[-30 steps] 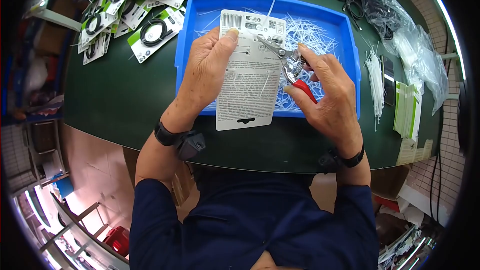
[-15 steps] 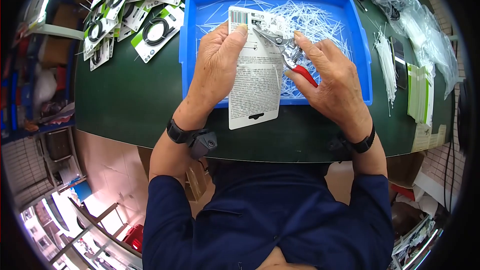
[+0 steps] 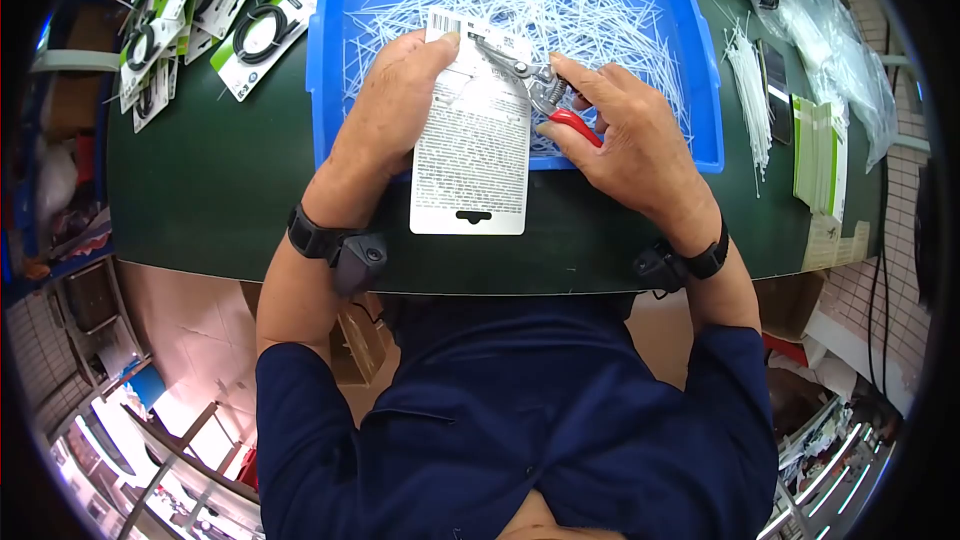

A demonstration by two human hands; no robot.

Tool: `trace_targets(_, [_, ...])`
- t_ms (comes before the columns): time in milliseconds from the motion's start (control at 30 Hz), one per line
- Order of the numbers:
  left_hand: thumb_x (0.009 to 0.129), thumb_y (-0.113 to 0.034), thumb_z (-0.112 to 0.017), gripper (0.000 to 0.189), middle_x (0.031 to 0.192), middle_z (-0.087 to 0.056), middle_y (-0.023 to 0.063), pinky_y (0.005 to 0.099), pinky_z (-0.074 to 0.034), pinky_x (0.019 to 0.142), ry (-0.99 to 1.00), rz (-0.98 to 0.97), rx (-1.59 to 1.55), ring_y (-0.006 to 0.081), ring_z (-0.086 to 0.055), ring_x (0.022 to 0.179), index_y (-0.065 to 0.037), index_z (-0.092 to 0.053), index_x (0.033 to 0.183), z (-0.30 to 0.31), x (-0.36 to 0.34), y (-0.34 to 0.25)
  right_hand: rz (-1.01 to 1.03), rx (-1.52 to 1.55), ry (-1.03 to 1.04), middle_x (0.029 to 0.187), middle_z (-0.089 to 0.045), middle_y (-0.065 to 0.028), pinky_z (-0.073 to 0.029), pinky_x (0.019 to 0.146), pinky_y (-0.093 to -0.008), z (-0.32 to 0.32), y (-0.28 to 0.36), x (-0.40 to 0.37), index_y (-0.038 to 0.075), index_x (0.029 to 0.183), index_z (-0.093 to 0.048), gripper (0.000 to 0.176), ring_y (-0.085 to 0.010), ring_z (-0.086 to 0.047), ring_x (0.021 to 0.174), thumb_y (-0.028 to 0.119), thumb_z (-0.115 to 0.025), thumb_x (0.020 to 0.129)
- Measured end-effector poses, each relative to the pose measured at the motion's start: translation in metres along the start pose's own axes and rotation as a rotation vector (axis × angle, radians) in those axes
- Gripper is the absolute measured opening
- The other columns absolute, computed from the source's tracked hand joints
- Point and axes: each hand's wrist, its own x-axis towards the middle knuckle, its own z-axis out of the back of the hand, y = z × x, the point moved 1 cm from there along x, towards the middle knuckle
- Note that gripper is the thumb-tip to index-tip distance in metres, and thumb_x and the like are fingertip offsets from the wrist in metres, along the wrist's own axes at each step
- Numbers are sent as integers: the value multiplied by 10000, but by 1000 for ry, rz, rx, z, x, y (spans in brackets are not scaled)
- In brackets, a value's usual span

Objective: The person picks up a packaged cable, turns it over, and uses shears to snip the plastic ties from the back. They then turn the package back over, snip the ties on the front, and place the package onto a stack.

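Note:
My left hand (image 3: 395, 100) is closed on the upper left edge of a printed cardboard package card (image 3: 470, 165), thumb on its face near the barcode. The back of the card, covered in small text, faces me, and its hang slot is at the lower end. In my right hand (image 3: 630, 135) is a pair of pruning shears (image 3: 545, 90) with a red handle and a coil spring. Its blades lie over the upper part of the card; whether they grip anything there I cannot make out. Beneath both hands is a blue tray (image 3: 712, 110) of white cable ties (image 3: 600, 15).
Carded black cables (image 3: 265, 35) are piled at the left. On the right lie a bundle of white ties (image 3: 748, 90), a dark phone-like slab (image 3: 777, 95), a stack of green-white cards (image 3: 820, 155) and clear plastic bags (image 3: 830, 50). The table's front edge runs near my waist.
The whole view has shifted, so table and hands appear further up and left. The card now hangs straighter. Both hands keep their holds, with the shears still at the card's top.

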Motion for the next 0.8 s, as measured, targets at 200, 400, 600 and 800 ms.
trace_targets(200, [1073,-248,-506,348,1032,-729,140,299,-564,767,-119,-100,-42,175,-716,873,54,-632,1193,19,5,-7,33,35,30,940,-660,-113,-530,698,-355,20,-3,-5,75,1424,-634,658,-238,-624,754,148,-863,811])
trace_targets(400, [1094,-262,-474,384,1131,-726,184,302,-593,811,-189,-173,39,195,-738,928,58,-592,1271,14,-2,-21,64,26,17,966,-669,-111,-546,713,-342,21,3,-7,95,1444,-628,707,-230,-641,782,140,-877,784])
trace_targets(600, [1090,-242,-491,343,1098,-732,142,286,-561,822,-243,-193,-140,170,-713,912,45,-613,1233,6,-6,-20,79,-12,-44,968,-668,-114,-547,697,-347,19,11,-2,95,1451,-624,717,-226,-635,769,137,-882,784])
trace_targets(800, [1106,-241,-472,346,1122,-727,136,287,-558,852,-261,-363,-224,159,-704,947,41,-601,1260,1,-11,-18,64,36,-70,931,-647,-116,-526,652,-357,18,16,1,81,1445,-624,691,-218,-600,715,130,-875,803])
